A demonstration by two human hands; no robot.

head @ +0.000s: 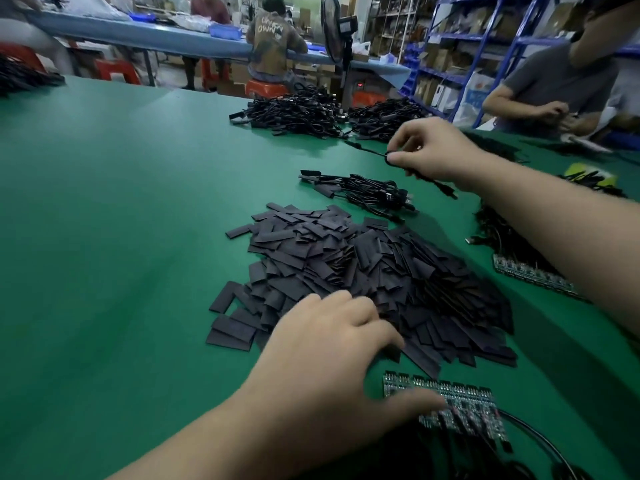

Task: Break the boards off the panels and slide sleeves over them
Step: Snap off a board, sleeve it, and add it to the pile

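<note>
Black sleeves under splayed left hand; right hand pinches cable.

- Table: smooth, matt green mat.
- Sleeves: flat, matt black pieces.
- Circuit-board panel: green, with small components on top.
- Cables: black, slight sheen.

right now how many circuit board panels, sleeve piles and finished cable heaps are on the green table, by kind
circuit board panels: 2, one near the left hand, one under the right forearm
loose sleeve piles: 1
sleeved cable heaps: 3
total: 6
</note>
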